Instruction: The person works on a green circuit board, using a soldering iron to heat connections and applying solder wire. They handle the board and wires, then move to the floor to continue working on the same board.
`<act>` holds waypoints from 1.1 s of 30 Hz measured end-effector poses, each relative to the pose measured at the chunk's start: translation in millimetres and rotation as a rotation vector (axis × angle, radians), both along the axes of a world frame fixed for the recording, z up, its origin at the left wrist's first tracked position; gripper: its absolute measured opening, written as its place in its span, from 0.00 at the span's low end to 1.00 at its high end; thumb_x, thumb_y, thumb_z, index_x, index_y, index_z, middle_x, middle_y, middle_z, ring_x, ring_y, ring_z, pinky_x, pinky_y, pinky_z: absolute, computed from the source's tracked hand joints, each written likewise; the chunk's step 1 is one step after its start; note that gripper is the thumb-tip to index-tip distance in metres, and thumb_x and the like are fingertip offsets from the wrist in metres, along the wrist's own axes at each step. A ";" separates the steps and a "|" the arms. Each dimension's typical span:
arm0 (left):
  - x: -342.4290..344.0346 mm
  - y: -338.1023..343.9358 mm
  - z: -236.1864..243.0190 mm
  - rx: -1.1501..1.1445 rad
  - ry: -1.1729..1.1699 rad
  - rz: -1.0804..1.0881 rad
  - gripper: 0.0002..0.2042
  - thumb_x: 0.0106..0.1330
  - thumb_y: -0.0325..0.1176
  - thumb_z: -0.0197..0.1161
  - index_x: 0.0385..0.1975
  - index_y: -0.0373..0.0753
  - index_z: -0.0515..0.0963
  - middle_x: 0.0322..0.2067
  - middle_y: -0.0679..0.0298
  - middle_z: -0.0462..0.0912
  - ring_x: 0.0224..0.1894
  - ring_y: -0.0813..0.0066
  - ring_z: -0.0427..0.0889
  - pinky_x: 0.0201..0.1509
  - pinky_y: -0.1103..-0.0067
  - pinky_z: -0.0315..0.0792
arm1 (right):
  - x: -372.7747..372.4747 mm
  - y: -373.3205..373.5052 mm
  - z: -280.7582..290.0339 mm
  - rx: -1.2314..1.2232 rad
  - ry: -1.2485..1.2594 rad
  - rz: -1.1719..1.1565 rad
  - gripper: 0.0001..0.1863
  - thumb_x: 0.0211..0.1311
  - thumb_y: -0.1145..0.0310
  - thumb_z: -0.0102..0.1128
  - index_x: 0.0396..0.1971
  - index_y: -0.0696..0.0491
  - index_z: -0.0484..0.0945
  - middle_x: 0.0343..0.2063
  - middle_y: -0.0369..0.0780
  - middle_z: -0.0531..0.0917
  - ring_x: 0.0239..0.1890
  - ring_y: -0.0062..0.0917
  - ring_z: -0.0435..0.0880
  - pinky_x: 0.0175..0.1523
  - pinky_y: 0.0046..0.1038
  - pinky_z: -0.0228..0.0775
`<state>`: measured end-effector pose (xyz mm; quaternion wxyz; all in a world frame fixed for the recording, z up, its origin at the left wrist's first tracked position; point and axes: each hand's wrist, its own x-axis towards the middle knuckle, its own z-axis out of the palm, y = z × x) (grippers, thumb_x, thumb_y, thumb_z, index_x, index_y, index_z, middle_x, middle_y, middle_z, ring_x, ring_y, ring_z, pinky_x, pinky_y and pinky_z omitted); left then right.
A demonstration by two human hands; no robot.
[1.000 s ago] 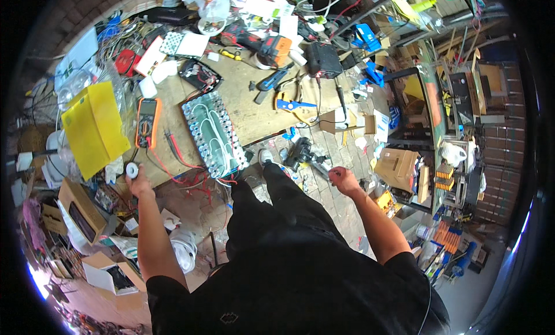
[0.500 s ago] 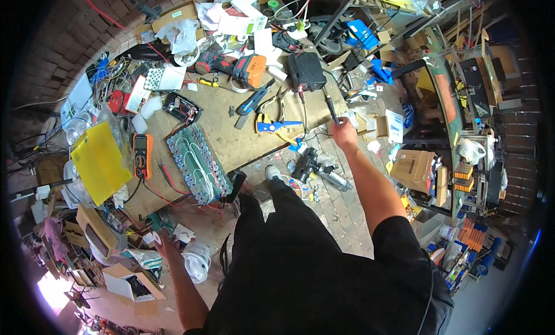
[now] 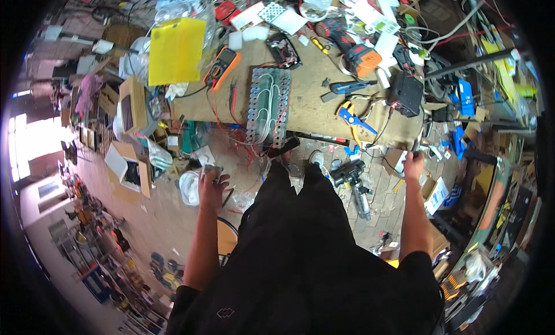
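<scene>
tool (image 3: 415, 147), near-right of bench (image 3: 315, 112): gripping narrowly in right hand (image 3: 413, 166), probably handling light, stiff, best holding mid-handle. left hand (image 3: 211, 188): keeping fingers half-curled, can't tell if holding anything.

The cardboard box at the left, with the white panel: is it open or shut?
Open: the cardboard box has its flaps spread outward, and a black item shows inside.

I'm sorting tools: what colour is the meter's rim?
The meter has an orange rim; head view.
</scene>
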<state>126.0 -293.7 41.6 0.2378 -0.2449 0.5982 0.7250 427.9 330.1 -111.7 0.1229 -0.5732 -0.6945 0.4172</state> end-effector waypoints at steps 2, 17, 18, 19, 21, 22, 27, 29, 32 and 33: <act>6.8 20.5 11.3 0.055 0.020 -0.016 0.15 0.71 0.40 0.58 0.53 0.44 0.73 0.47 0.58 0.83 0.39 0.62 0.85 0.41 0.71 0.77 | 8.7 -22.4 22.5 -0.037 0.205 -0.049 0.08 0.63 0.70 0.59 0.31 0.53 0.68 0.24 0.32 0.74 0.26 0.16 0.71 0.31 0.23 0.66; -1.1 84.1 45.5 0.700 -0.073 -0.420 0.14 0.74 0.36 0.53 0.55 0.39 0.73 0.47 0.56 0.84 0.45 0.61 0.85 0.48 0.68 0.77 | -197.5 -319.9 219.2 -0.585 0.254 0.624 0.17 0.72 0.56 0.62 0.36 0.57 0.83 0.24 0.27 0.74 0.32 0.13 0.70 0.38 0.22 0.65; -1.3 82.3 46.1 0.740 -0.093 -0.424 0.14 0.74 0.34 0.52 0.56 0.38 0.72 0.48 0.55 0.84 0.45 0.61 0.85 0.48 0.68 0.77 | -204.8 -332.4 217.1 -0.716 0.306 0.555 0.15 0.72 0.58 0.63 0.35 0.55 0.83 0.20 0.27 0.73 0.24 0.12 0.69 0.30 0.21 0.63; -2.4 79.7 44.5 0.741 -0.081 -0.440 0.15 0.74 0.34 0.52 0.57 0.38 0.72 0.49 0.54 0.83 0.46 0.60 0.85 0.48 0.68 0.78 | -210.1 -341.8 216.8 -0.795 0.350 0.494 0.13 0.71 0.58 0.64 0.35 0.54 0.83 0.19 0.27 0.73 0.21 0.12 0.68 0.27 0.21 0.61; -5.3 71.0 40.0 0.742 -0.054 -0.472 0.16 0.75 0.36 0.53 0.58 0.39 0.71 0.51 0.53 0.82 0.47 0.59 0.86 0.48 0.68 0.79 | -219.4 -359.0 216.5 -0.952 0.437 0.368 0.11 0.71 0.59 0.65 0.36 0.52 0.83 0.17 0.27 0.73 0.16 0.11 0.66 0.21 0.21 0.58; -7.4 66.4 39.2 0.761 -0.059 -0.493 0.18 0.75 0.35 0.53 0.61 0.39 0.70 0.54 0.52 0.82 0.47 0.58 0.86 0.48 0.68 0.79 | -221.3 -367.3 210.2 -0.943 0.465 0.310 0.08 0.70 0.61 0.65 0.37 0.50 0.82 0.16 0.27 0.72 0.12 0.12 0.63 0.17 0.21 0.51; -15.8 47.0 42.9 0.662 -0.039 -0.610 0.20 0.76 0.35 0.53 0.65 0.38 0.68 0.54 0.54 0.82 0.49 0.60 0.86 0.49 0.69 0.78 | -228.6 -387.2 220.2 -0.910 0.366 0.197 0.12 0.70 0.57 0.65 0.34 0.51 0.83 0.14 0.27 0.71 0.13 0.13 0.64 0.18 0.22 0.53; -15.5 41.9 49.5 0.588 -0.028 -0.608 0.20 0.76 0.35 0.53 0.65 0.37 0.67 0.53 0.54 0.82 0.47 0.60 0.86 0.48 0.70 0.79 | -232.0 -392.3 223.1 -0.900 0.305 0.234 0.16 0.67 0.52 0.67 0.33 0.51 0.82 0.16 0.30 0.74 0.13 0.16 0.67 0.18 0.23 0.55; -18.8 35.0 40.7 0.592 0.003 -0.648 0.19 0.76 0.35 0.52 0.63 0.36 0.68 0.50 0.54 0.83 0.44 0.60 0.87 0.45 0.72 0.81 | -234.9 -395.8 219.0 -1.084 0.395 0.128 0.13 0.67 0.56 0.68 0.37 0.50 0.83 0.19 0.30 0.76 0.14 0.13 0.62 0.17 0.22 0.47; -21.0 35.9 40.2 0.579 0.029 -0.661 0.18 0.76 0.35 0.53 0.61 0.36 0.68 0.49 0.54 0.83 0.43 0.60 0.88 0.44 0.72 0.81 | -237.2 -395.4 225.9 -1.100 0.489 0.100 0.13 0.64 0.59 0.72 0.32 0.51 0.79 0.15 0.27 0.68 0.13 0.14 0.63 0.17 0.23 0.50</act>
